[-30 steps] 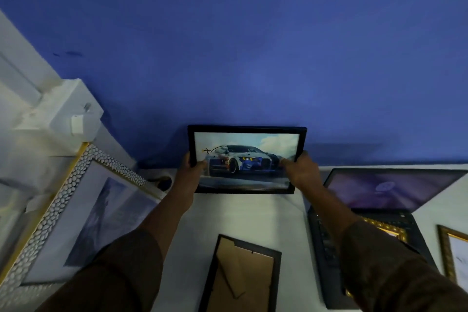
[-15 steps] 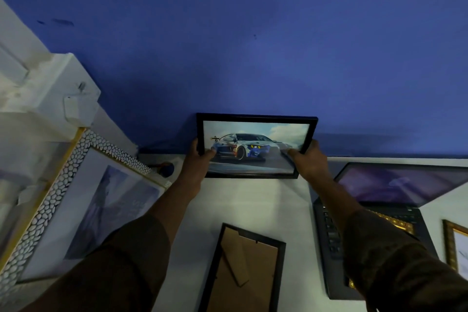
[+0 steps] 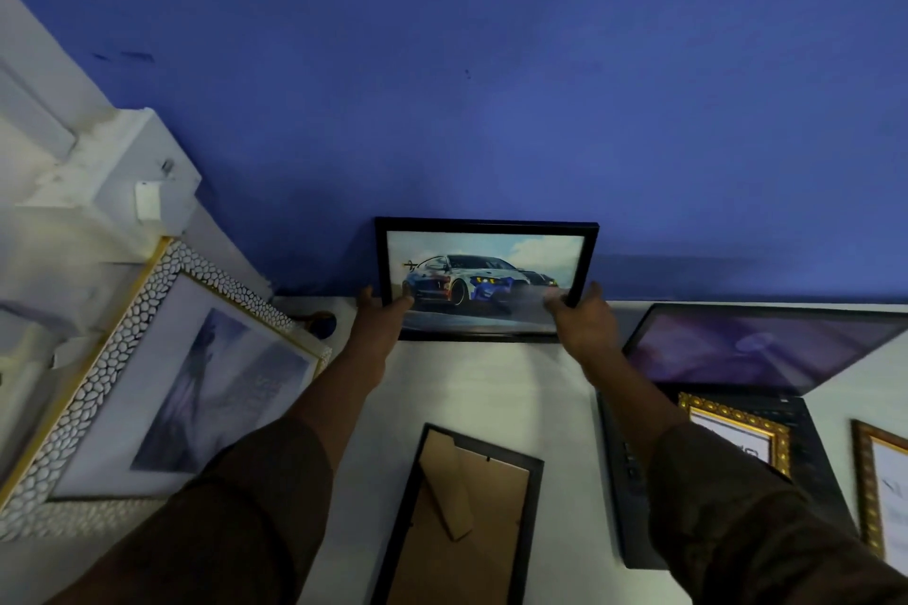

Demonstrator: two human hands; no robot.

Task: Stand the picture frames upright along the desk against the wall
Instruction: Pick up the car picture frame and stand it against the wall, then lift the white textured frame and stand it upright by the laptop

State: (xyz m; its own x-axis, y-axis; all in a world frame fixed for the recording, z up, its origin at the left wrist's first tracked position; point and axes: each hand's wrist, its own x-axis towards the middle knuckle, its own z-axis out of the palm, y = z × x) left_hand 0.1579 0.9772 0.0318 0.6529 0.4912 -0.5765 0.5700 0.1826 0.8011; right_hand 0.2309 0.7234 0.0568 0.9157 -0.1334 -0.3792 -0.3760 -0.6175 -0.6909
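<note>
A black frame with a car picture [image 3: 486, 278] stands upright on the white desk [image 3: 491, 388], its top against the blue wall [image 3: 491, 88]. My left hand [image 3: 381, 317] grips its lower left edge. My right hand [image 3: 582, 319] grips its lower right edge. Nearer to me, a second black frame [image 3: 467, 506] lies face down with its cardboard stand showing. A large white pebbled frame with a gold edge [image 3: 152, 373] leans at the left. A gold ornate frame [image 3: 737, 432] lies on the laptop, and another gold frame [image 3: 879, 491] lies at the right edge.
An open black laptop [image 3: 766, 349] sits on the desk to the right of the car frame, its screen lit purple. A white box-like fixture [image 3: 123, 192] juts from the wall at the left. A small dark round object [image 3: 322, 324] lies by the wall.
Both hands have carried the car frame back towards the wall; it now stands with its top against the wall. My grip has slid lower on its sides.
</note>
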